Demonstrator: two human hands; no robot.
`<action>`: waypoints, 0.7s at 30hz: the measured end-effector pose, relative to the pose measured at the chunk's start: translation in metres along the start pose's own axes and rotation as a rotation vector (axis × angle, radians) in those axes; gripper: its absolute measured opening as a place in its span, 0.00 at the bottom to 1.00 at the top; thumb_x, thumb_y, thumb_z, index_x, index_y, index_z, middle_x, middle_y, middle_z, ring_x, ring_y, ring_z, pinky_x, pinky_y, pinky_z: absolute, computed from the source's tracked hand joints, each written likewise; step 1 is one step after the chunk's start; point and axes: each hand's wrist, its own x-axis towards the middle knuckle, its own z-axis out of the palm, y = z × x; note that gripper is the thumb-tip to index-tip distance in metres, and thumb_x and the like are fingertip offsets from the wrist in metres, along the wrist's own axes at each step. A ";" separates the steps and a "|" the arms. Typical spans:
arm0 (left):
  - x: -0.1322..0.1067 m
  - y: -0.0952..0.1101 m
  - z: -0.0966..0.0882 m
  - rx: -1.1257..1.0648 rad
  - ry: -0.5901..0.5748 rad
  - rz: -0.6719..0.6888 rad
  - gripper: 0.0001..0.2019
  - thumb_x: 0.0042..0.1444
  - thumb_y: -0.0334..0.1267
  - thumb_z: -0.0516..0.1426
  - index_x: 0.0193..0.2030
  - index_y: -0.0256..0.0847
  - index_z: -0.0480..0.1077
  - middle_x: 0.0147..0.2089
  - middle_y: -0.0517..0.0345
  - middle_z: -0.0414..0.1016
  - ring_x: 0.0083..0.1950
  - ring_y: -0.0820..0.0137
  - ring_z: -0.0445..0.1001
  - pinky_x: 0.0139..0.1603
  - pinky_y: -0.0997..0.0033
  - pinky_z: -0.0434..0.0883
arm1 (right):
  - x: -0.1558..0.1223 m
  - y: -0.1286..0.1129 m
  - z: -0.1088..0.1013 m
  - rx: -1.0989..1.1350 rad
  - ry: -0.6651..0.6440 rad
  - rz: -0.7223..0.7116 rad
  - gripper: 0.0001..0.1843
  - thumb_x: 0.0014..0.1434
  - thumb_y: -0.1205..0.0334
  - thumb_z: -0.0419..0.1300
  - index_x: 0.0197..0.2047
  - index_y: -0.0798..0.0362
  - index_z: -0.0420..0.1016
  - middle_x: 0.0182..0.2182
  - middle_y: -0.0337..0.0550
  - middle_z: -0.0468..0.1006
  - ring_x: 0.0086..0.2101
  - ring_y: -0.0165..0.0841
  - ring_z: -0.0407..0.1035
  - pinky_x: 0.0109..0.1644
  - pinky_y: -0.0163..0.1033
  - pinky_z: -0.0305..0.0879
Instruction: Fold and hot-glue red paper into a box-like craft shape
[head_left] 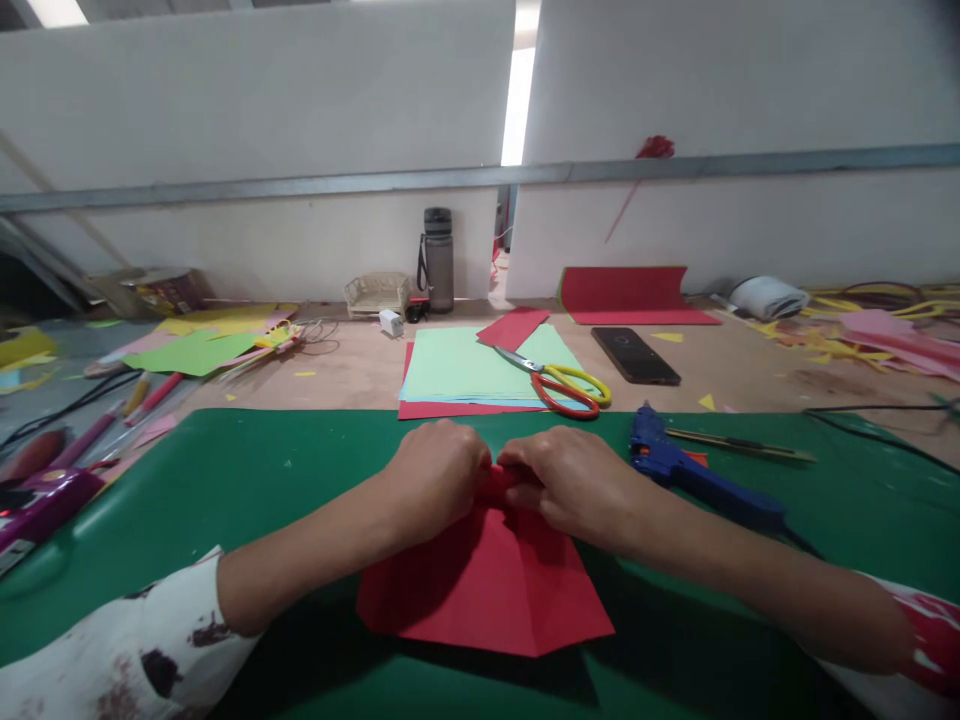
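Note:
A sheet of red paper (487, 585) lies on the green mat (247, 480) in front of me, with fold lines across it. Both hands meet at its far edge. My left hand (436, 475) is curled into a loose fist and pinches the paper's upper edge. My right hand (570, 480) presses and pinches the same edge from the right, fingers bent together. The far part of the sheet is bunched up between the two hands and mostly hidden by them.
A blue glue gun (694, 472) lies right of my hands. Behind are yellow-and-red scissors (566, 385) on a stack of light green paper (465, 365), a black phone (634, 355), a grey water bottle (439, 260), a small basket (377, 293), and pens and paper scraps (150, 395) at left.

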 end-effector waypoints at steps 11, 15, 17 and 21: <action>0.001 -0.005 0.005 -0.001 0.038 0.032 0.10 0.52 0.32 0.53 0.24 0.36 0.74 0.23 0.52 0.73 0.23 0.73 0.64 0.23 0.73 0.51 | 0.007 0.001 0.003 -0.029 0.024 0.022 0.09 0.52 0.70 0.56 0.27 0.53 0.77 0.23 0.41 0.77 0.26 0.30 0.66 0.26 0.33 0.47; 0.004 -0.005 0.001 -0.050 0.026 0.013 0.09 0.49 0.29 0.54 0.28 0.37 0.76 0.26 0.52 0.75 0.24 0.73 0.65 0.24 0.75 0.54 | 0.011 0.003 0.003 -0.048 0.033 0.013 0.08 0.51 0.70 0.56 0.27 0.53 0.77 0.23 0.41 0.76 0.26 0.30 0.66 0.25 0.34 0.47; 0.007 -0.007 -0.003 -0.076 0.001 0.025 0.09 0.48 0.27 0.53 0.27 0.35 0.76 0.25 0.53 0.75 0.23 0.75 0.63 0.23 0.76 0.54 | 0.015 0.005 0.002 -0.054 0.026 -0.002 0.08 0.50 0.70 0.56 0.28 0.53 0.77 0.24 0.41 0.76 0.26 0.30 0.65 0.25 0.34 0.46; 0.012 -0.012 -0.009 -0.132 -0.029 0.055 0.10 0.48 0.27 0.52 0.27 0.33 0.76 0.22 0.56 0.71 0.22 0.77 0.59 0.22 0.76 0.52 | 0.024 0.009 0.000 -0.033 -0.041 -0.053 0.09 0.51 0.67 0.55 0.27 0.53 0.76 0.19 0.38 0.72 0.23 0.28 0.62 0.23 0.34 0.45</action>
